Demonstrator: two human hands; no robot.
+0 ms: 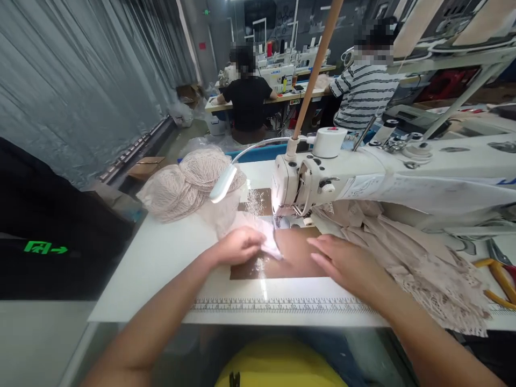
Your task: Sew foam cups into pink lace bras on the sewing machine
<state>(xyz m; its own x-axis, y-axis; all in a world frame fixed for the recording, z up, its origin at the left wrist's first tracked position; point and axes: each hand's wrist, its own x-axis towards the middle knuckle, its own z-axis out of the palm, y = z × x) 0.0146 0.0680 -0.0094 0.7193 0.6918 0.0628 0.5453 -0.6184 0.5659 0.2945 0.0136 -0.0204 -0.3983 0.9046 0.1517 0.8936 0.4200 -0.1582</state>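
Observation:
My left hand (242, 244) is closed on a piece of pale pink fabric (272, 243), left of the sewing machine's needle area. The fabric lies over a brown plate (298, 252) on the table and runs back toward the machine head. My right hand (342, 260) hovers over the right side of that plate, fingers stretched out, holding nothing. Just beyond both hands stands the white sewing machine (286, 185), its needle zone brightly lit. Gathered beige lace fabric (387, 242) is heaped to the right of my right hand.
Balls of beige yarn in clear plastic (189, 183) sit at the table's left, beside a small lamp (223, 184). Yellow-handled scissors (500, 279) lie far right. A printed ruler (282, 306) runs along the front edge. Two people (248, 99) sit at machines behind.

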